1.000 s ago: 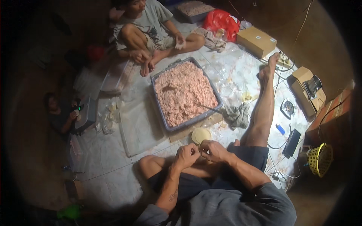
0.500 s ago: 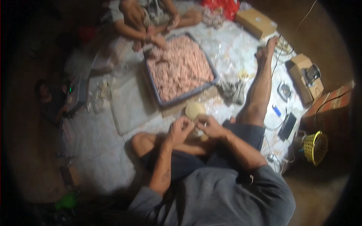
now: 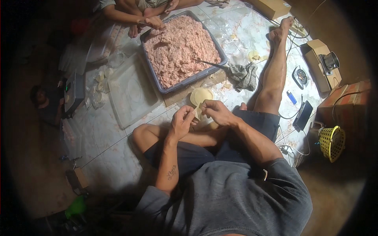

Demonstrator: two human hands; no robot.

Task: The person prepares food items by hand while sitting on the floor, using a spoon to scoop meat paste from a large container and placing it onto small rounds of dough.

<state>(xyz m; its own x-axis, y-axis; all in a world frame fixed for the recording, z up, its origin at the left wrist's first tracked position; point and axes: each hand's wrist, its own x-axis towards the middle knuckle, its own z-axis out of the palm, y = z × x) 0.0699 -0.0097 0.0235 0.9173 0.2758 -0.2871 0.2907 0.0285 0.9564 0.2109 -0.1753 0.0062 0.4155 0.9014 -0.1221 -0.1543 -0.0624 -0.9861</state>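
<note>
Between my fingertips is a thin, pale yellow wrapper (image 3: 198, 113), partly hidden by the fingers. My left hand (image 3: 182, 122) pinches it on one side, and my right hand (image 3: 217, 112) is closed at its other side. Just beyond my hands lies a pale round stack of similar-looking wrappers (image 3: 201, 94). Farther off, a grey-blue tub (image 3: 193, 80) holds a large heap of pink minced meat (image 3: 179, 51). A thin dark tool (image 3: 212, 64) rests across the tub's near right rim, beside a checked cloth (image 3: 244, 76).
Another person's hand (image 3: 154, 22) is at the tub's far left. A clear plastic lid (image 3: 132, 96) lies left of the tub. At right are an ashtray (image 3: 301, 76), blue lighter (image 3: 291, 98), phone (image 3: 303, 116), cables and a yellow basket (image 3: 332, 144). My leg (image 3: 271, 78) stretches forward right.
The view has shifted, so the tub and wrapper stack sit higher in the picture. The wrapper between my fingers shows more clearly, and my hands are slightly farther apart.
</note>
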